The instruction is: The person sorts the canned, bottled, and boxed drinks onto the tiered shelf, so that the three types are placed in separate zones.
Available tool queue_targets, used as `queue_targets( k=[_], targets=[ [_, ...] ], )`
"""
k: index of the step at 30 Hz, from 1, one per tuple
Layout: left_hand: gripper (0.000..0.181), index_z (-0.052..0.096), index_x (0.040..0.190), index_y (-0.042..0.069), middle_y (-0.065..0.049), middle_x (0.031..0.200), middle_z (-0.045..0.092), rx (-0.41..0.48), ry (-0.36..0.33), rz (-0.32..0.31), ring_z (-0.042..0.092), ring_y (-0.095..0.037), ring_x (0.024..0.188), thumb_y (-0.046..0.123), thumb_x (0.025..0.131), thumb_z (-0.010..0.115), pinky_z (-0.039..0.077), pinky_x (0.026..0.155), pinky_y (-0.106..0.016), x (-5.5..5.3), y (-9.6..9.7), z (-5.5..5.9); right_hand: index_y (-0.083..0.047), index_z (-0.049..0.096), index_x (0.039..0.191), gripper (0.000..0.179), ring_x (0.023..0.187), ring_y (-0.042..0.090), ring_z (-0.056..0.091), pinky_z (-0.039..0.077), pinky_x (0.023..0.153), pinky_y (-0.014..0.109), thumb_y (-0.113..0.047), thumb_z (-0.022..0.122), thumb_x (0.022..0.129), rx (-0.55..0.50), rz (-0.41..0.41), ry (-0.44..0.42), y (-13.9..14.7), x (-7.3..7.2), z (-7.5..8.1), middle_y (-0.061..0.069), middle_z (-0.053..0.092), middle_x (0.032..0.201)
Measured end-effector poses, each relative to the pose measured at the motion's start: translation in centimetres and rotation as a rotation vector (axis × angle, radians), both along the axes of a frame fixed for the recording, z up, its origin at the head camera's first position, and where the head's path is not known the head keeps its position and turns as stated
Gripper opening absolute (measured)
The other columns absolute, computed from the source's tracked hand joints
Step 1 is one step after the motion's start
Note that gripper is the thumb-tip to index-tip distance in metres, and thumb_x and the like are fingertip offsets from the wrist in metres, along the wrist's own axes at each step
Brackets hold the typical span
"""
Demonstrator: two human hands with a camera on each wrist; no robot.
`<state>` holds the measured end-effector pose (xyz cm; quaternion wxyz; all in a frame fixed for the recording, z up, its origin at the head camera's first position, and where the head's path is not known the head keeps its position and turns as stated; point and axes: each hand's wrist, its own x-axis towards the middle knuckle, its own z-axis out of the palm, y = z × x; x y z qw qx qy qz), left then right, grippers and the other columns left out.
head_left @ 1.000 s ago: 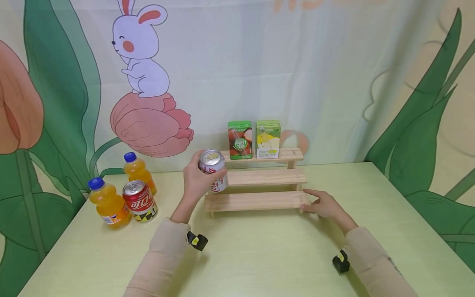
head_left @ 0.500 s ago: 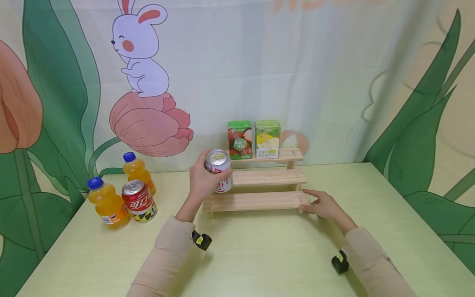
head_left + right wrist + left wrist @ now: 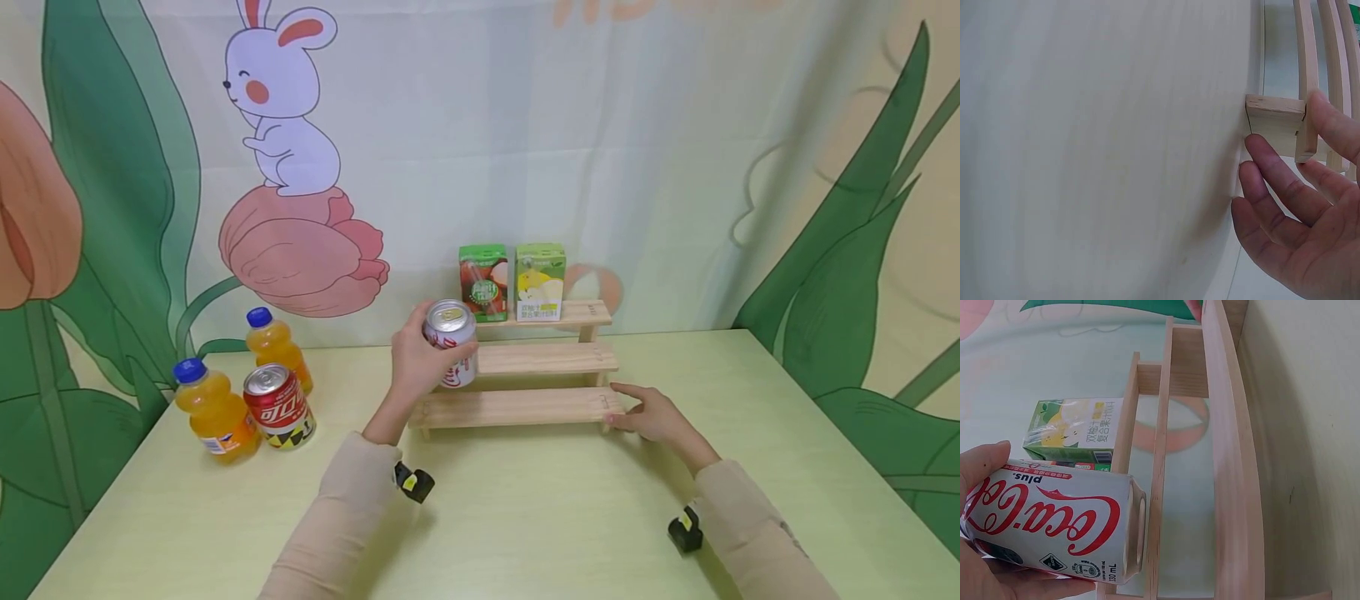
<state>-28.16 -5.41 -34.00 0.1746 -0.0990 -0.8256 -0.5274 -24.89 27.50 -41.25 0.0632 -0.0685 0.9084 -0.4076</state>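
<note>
Pale green tabletop (image 3: 540,517) fills the foreground, with a red cola can (image 3: 279,408) and two orange-drink bottles (image 3: 219,421) at left and the right hand (image 3: 651,415) pinching a three-tier wooden shelf (image 3: 517,407) by its lowest right end. Behind, the left hand (image 3: 417,358) grips a white Coca-Cola Plus can (image 3: 452,340) at the middle tier's left end, contact unclear; two juice cartons (image 3: 540,287) stand highest before a rabbit-print curtain (image 3: 465,150).
</note>
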Motion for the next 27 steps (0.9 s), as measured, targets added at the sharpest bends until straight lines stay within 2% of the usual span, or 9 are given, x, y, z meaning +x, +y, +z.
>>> queue_targets(
  k=[15,21,27],
  targets=[
    [0.069,0.046,0.126,0.006,-0.013,0.112,0.059,0.000,0.013,-0.044,0.057,-0.026,0.099,0.020,0.068,0.080,0.049,0.082,-0.041,-0.5,1.1,0.1,0.008,0.037,0.133,0.066,0.062,0.017,0.055,0.042,0.052,0.028,-0.018,0.068,0.082,0.013,-0.018,-0.014,0.0,-0.1,-0.2,0.022,0.064,0.092],
    [0.069,0.045,0.127,0.007,-0.013,0.115,0.057,-0.015,-0.006,-0.057,0.056,-0.026,0.102,0.020,0.069,0.080,0.048,0.084,-0.041,-0.5,1.7,0.3,0.008,0.037,0.133,0.065,0.062,0.018,0.057,0.042,0.051,0.028,-0.019,0.068,0.082,0.014,-0.019,-0.012,0.1,-0.1,-0.3,0.018,0.065,0.086],
    [0.071,0.044,0.128,0.007,-0.012,0.115,0.057,-0.043,-0.014,-0.051,0.056,-0.026,0.101,0.021,0.068,0.080,0.049,0.084,-0.040,-0.7,2.2,0.3,0.007,0.037,0.133,0.066,0.064,0.018,0.057,0.043,0.052,0.028,-0.019,0.068,0.082,0.016,-0.023,-0.017,0.0,-0.1,-0.3,0.021,0.064,0.090]
  ],
)
